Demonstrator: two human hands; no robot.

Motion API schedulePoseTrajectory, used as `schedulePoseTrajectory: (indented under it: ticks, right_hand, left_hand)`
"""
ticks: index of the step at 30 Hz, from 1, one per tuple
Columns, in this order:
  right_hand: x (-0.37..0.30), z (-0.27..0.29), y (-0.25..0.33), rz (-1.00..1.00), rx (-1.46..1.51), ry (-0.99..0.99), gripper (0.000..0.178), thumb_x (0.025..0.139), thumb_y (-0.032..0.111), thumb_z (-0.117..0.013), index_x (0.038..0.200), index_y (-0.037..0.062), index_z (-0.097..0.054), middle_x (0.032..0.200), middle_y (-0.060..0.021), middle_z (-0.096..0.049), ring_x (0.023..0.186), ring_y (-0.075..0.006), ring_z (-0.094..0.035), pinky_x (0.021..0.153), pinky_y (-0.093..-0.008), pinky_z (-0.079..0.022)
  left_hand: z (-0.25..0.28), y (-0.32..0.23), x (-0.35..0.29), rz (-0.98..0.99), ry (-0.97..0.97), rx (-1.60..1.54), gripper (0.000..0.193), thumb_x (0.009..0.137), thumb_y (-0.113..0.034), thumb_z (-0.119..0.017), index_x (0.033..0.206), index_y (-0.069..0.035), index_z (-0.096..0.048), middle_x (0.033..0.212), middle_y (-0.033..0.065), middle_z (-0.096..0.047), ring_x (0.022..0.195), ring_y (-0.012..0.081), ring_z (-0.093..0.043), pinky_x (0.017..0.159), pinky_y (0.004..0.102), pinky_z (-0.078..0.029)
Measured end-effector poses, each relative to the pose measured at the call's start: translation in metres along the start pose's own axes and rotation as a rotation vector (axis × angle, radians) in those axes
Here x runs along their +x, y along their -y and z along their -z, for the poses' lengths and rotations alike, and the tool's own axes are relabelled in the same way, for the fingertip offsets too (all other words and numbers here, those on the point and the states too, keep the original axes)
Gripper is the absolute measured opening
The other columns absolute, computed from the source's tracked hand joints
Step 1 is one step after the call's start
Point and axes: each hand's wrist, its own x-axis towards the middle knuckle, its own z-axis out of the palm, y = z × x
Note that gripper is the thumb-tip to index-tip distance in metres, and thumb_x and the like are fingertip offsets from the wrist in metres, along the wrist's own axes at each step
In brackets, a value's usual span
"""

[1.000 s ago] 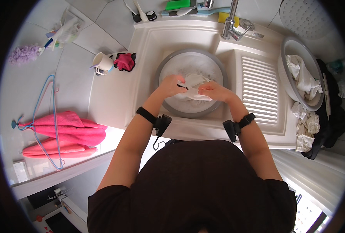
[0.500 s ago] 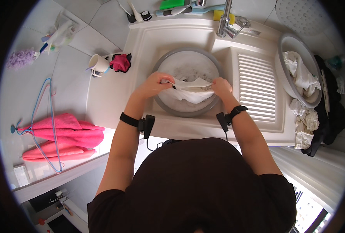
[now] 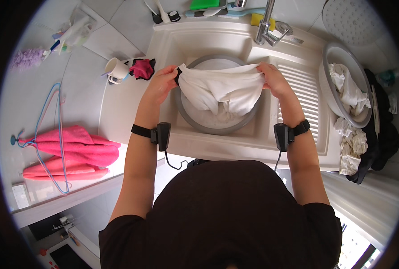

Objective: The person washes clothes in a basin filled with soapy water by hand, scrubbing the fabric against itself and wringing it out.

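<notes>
A white garment point(image 3: 224, 87) hangs stretched between my two hands, its lower part drooping into a grey-rimmed basin point(image 3: 212, 129). My left hand point(image 3: 162, 83) pinches its upper left corner, where a small black patch shows. The upper right corner is gripped by my right hand point(image 3: 274, 80). Cloth covers much of the water in the basin, so what lies beneath it is hidden. The basin stands in the left bowl of a cream laundry sink point(image 3: 181, 38), and both hands are above its rim.
Right of the basin is a ribbed washboard point(image 3: 300, 96). A grey tub point(image 3: 329, 92) with white cloth stands beyond it, near crumpled white cloth point(image 3: 353, 145) and dark fabric point(image 3: 384, 143). A faucet point(image 3: 266, 31) rises behind. At left are a cup point(image 3: 117, 69) and pink towels point(image 3: 76, 148) by hangers.
My hands have moved apart and lifted the white garment, which was bunched low over the basin and now spreads wide. The view has shifted slightly.
</notes>
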Motion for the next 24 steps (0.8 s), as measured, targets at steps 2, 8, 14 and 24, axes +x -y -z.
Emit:
schedulePoseTrajectory:
  ticks: [2, 8, 14, 24]
  right_hand:
    - [0.0, 0.005, 0.004, 0.004, 0.057, 0.063, 0.04, 0.087, 0.03, -0.05, 0.117, 0.0036, -0.053, 0.096, -0.0058, -0.057, 0.081, -0.0147, -0.058, 0.068, -0.0288, -0.051]
    - [-0.004, 0.004, 0.008, -0.005, 0.132, 0.131, 0.038, 0.086, 0.029, -0.055, 0.115, 0.0044, -0.054, 0.092, -0.0032, -0.058, 0.078, -0.0123, -0.057, 0.068, -0.0283, -0.051]
    - [-0.009, 0.003, 0.002, 0.092, 0.112, 0.324, 0.041, 0.079, 0.026, -0.066, 0.112, 0.0055, -0.052, 0.103, -0.003, -0.055, 0.09, -0.0094, -0.053, 0.078, -0.0233, -0.045]
    - [0.036, -0.017, -0.044, 0.154, 0.204, 0.15, 0.019, 0.085, 0.018, -0.064, 0.098, 0.0053, -0.06, 0.083, 0.0016, -0.058, 0.077, -0.0084, -0.053, 0.068, -0.0224, -0.042]
  left_hand:
    - [0.0, -0.001, -0.001, -0.007, -0.019, -0.05, 0.019, 0.093, -0.016, -0.049, 0.104, -0.004, -0.059, 0.096, 0.0018, -0.062, 0.089, 0.0134, -0.059, 0.083, 0.0308, -0.044]
    - [0.002, 0.007, -0.002, -0.02, -0.093, -0.186, 0.018, 0.093, -0.014, -0.049, 0.103, -0.004, -0.058, 0.096, 0.0029, -0.063, 0.089, 0.014, -0.059, 0.083, 0.0312, -0.045]
    - [0.002, 0.015, 0.001, -0.021, -0.092, -0.305, 0.017, 0.092, -0.012, -0.048, 0.103, -0.002, -0.057, 0.101, 0.0052, -0.062, 0.093, 0.0161, -0.059, 0.085, 0.0326, -0.046]
    - [-0.021, 0.044, 0.039, 0.128, -0.042, 0.057, 0.024, 0.09, -0.021, -0.055, 0.1, -0.001, -0.061, 0.097, 0.0101, -0.063, 0.087, 0.0178, -0.06, 0.079, 0.0314, -0.047]
